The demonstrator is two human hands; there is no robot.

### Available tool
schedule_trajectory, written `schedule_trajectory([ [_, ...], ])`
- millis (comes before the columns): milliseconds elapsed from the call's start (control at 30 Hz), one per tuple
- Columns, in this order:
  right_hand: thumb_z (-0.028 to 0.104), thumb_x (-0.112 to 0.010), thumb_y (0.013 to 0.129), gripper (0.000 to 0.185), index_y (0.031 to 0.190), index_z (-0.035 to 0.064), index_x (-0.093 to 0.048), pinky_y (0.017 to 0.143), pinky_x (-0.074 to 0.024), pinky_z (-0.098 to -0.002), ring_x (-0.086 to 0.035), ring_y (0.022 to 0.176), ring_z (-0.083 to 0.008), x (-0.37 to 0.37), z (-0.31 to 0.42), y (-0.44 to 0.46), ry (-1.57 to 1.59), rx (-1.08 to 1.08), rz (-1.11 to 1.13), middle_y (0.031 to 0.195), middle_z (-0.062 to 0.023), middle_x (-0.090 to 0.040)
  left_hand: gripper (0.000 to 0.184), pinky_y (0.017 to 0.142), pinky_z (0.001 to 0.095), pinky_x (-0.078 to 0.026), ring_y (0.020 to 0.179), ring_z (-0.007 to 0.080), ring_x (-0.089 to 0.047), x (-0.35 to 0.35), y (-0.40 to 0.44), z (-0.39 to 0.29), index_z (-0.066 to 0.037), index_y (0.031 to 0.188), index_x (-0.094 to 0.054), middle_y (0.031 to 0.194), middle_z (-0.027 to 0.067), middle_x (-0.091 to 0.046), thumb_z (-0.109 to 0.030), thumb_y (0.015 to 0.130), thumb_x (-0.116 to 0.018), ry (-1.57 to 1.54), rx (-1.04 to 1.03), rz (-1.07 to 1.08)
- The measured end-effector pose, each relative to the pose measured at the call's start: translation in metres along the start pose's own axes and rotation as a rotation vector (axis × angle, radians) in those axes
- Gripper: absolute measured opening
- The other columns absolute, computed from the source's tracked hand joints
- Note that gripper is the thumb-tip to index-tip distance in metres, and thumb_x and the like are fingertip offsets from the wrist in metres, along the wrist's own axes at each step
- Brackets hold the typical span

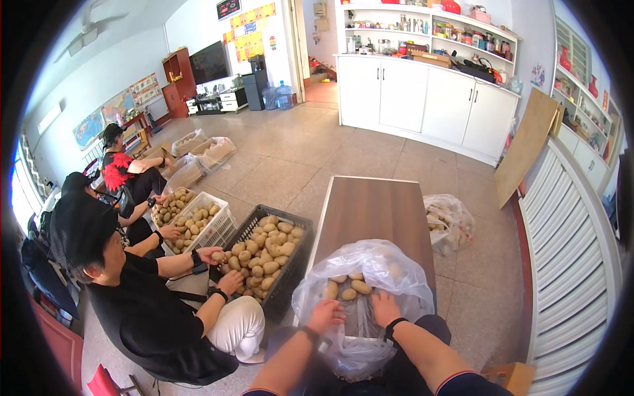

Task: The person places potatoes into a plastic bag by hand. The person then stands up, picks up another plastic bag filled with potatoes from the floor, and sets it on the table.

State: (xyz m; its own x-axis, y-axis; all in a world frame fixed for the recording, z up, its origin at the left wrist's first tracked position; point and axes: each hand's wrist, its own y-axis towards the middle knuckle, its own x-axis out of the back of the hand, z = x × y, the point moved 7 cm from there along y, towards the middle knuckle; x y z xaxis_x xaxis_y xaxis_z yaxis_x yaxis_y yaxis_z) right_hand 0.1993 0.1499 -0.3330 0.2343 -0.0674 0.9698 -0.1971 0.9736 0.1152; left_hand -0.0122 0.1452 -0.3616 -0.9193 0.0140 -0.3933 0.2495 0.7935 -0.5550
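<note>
A clear plastic bag [403,297] lies spread on the near end of the brown table. Several tan-brown oval pieces of produce [360,287] sit inside it; whether they are potatoes or kiwifruit I cannot tell. At the bag's left side, my left hand [327,315] has its fingers curled on the plastic. My right hand [384,309] rests on the bag's near right part, fingers stretched forward, just short of the produce. Between my hands, the tabletop shows through the film.
A wood-topped table [370,204] extends ahead. Left of it, a black crate [300,254] and a white crate [221,231] hold similar produce, where several people [145,303] sit. A filled bag [449,221] stands on the floor at right, near a white radiator [568,264].
</note>
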Motion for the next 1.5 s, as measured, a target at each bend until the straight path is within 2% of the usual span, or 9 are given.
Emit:
schedule_trajectory([
  [400, 0.017, -0.065, 0.072, 0.041, 0.111, 0.0049, -0.058, 0.093, -0.0435, -0.0469, -0.053, 0.108, -0.0385, 0.002, 0.024, -0.025, 0.249, -0.016, 0.078, 0.114, -0.0192, -0.057, 0.029, 0.062, 0.0356, -0.057, 0.076, 0.0247, -0.065, 0.005, -0.008, 0.001, -0.005, 0.114, -0.052, 0.098, 0.0110, -0.059, -0.025, 0.094, -0.058, -0.021, -0.052, -0.035],
  [800, 0.021, -0.050, 0.091, 0.032, 0.117, 0.0033, -0.058, 0.099, -0.0410, -0.0413, -0.053, 0.114, -0.0388, -0.011, 0.011, -0.032, 0.711, -0.143, 0.040, 0.117, -0.0236, -0.059, 0.030, 0.060, 0.0359, -0.056, 0.074, 0.0243, -0.064, 0.004, -0.011, 0.001, -0.006, 0.114, -0.052, 0.099, 0.0108, -0.059, -0.025, 0.093, -0.058, 0.021, -0.057, -0.051],
  [900, 0.023, -0.050, 0.092, 0.034, 0.119, 0.0034, -0.057, 0.093, -0.0453, -0.0402, -0.058, 0.107, -0.0365, -0.022, 0.004, -0.030, 0.653, -0.107, 0.026, 0.116, -0.0240, -0.059, 0.027, 0.065, 0.0374, -0.057, 0.077, 0.0241, -0.064, 0.004, -0.014, -0.003, -0.005, 0.112, -0.053, 0.099, 0.0104, -0.058, -0.024, 0.093, -0.058, 0.030, -0.047, -0.056],
  [1033, 0.024, -0.047, 0.093, 0.036, 0.119, 0.0022, -0.057, 0.097, -0.0424, -0.0441, -0.055, 0.112, -0.0419, -0.038, 0.001, -0.035, 0.753, -0.225, 0.172, 0.113, -0.0265, -0.061, 0.028, 0.060, 0.0367, -0.057, 0.073, 0.0245, -0.064, 0.010, -0.011, 0.003, -0.006, 0.111, -0.052, 0.098, 0.0106, -0.058, -0.025, 0.092, -0.058, -0.029, -0.058, -0.061],
  [1133, 0.024, -0.046, 0.093, 0.037, 0.120, 0.0017, -0.056, 0.087, -0.0483, -0.0423, -0.064, 0.092, -0.0367, -0.052, -0.001, -0.036, 0.792, -0.246, 0.251, 0.107, -0.0245, -0.063, 0.027, 0.058, 0.0372, -0.057, 0.072, 0.0242, -0.064, 0.012, -0.012, 0.001, -0.006, 0.109, -0.052, 0.096, 0.0102, -0.058, -0.026, 0.091, -0.059, -0.051, -0.076, -0.076],
  [1200, 0.023, -0.046, 0.093, 0.037, 0.123, 0.0024, -0.055, 0.066, -0.0527, -0.0381, -0.065, 0.069, -0.0275, -0.036, 0.012, -0.042, 0.885, -0.333, 0.331, 0.102, -0.0187, -0.064, 0.027, 0.056, 0.0375, -0.056, 0.070, 0.0240, -0.064, 0.014, -0.013, 0.001, -0.006, 0.106, -0.053, 0.094, 0.0095, -0.058, -0.026, 0.091, -0.059, -0.048, -0.100, -0.084],
  [1233, 0.023, -0.046, 0.093, 0.037, 0.123, 0.0024, -0.055, 0.066, -0.0527, -0.0381, -0.065, 0.069, -0.0275, -0.040, 0.012, -0.043, 0.874, -0.329, 0.371, 0.102, -0.0187, -0.064, 0.026, 0.055, 0.0374, -0.056, 0.068, 0.0239, -0.064, 0.014, -0.013, 0.001, -0.006, 0.105, -0.054, 0.092, 0.0092, -0.058, -0.027, 0.090, -0.060, -0.049, -0.110, -0.098],
  [1300, 0.024, -0.045, 0.093, 0.036, 0.125, 0.0065, -0.052, 0.045, -0.0465, -0.0290, -0.060, 0.055, -0.0166, -0.048, 0.005, -0.046, 1.028, -0.370, 0.322, 0.089, -0.0122, -0.063, 0.024, 0.053, 0.0371, -0.056, 0.066, 0.0239, -0.064, 0.014, -0.015, 0.000, -0.006, 0.104, -0.055, 0.090, 0.0091, -0.059, -0.025, 0.090, -0.058, -0.021, -0.145, -0.114],
  [1500, 0.018, -0.049, 0.090, 0.036, 0.124, 0.0074, -0.051, 0.043, -0.0448, -0.0259, -0.058, 0.053, -0.0138, -0.034, 0.022, -0.048, 1.192, -0.442, 0.400, 0.084, -0.0090, -0.062, 0.024, 0.051, 0.0358, -0.055, 0.065, 0.0232, -0.063, 0.010, -0.013, 0.000, -0.006, 0.106, -0.057, 0.091, 0.0081, -0.059, -0.022, 0.088, -0.054, 0.021, -0.120, -0.122],
])
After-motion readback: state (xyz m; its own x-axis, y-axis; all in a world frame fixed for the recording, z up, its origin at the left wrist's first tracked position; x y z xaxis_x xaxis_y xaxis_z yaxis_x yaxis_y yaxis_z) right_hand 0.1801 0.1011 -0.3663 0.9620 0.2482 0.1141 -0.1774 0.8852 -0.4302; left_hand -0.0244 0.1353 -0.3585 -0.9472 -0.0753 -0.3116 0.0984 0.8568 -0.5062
